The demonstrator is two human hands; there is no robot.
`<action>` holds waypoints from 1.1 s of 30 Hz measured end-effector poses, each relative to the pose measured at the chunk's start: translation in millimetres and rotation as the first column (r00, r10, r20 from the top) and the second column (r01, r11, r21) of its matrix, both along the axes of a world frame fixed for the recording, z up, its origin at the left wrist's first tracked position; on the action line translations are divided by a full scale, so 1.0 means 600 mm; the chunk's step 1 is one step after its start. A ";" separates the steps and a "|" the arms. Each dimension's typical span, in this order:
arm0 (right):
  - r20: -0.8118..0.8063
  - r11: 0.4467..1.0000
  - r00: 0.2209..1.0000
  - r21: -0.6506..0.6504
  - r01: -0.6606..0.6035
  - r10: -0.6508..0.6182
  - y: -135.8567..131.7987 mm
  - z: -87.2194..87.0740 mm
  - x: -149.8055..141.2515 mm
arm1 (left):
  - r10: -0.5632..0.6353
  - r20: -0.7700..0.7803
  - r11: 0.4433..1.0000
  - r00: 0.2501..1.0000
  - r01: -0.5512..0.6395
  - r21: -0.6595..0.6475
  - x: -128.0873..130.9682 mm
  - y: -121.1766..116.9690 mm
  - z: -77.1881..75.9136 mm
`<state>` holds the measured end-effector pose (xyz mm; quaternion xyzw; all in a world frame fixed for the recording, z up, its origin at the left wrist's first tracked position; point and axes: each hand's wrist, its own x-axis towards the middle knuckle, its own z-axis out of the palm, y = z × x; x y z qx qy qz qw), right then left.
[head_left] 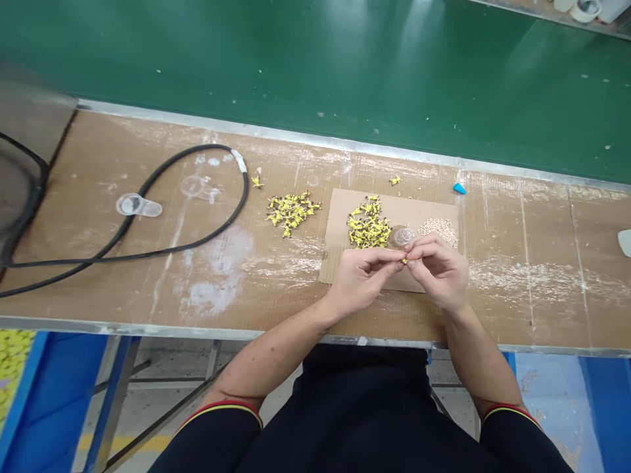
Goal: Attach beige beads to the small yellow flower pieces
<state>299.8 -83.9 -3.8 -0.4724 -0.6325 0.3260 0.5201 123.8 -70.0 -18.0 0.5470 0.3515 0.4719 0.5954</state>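
Observation:
My left hand and my right hand meet over a cardboard sheet on the bench. Both pinch one small yellow part between their fingertips. Just beyond the hands lies a pile of yellow parts, a small clear round container and a patch of tiny pale beige pieces. A second pile of yellow parts lies left of the cardboard.
A black cable loops over the left of the brown bench. Two clear plastic pieces lie inside it. A blue scrap sits by the green conveyor belt. A blue bin with yellow parts stands lower left.

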 end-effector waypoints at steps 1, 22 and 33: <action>-0.003 1.000 1.000 0.004 -0.003 0.003 0.000 0.000 0.000 | -0.001 0.003 1.000 1.000 0.001 0.003 0.000 0.000 0.000; 0.030 1.000 1.000 -0.001 0.000 0.000 -0.002 -0.003 0.000 | 0.035 -0.062 0.989 0.997 -0.026 0.143 -0.001 0.001 -0.001; 0.053 0.999 0.999 -0.047 0.000 0.002 -0.003 -0.002 -0.002 | 0.226 -0.166 0.819 0.960 -0.096 0.566 0.000 0.003 -0.007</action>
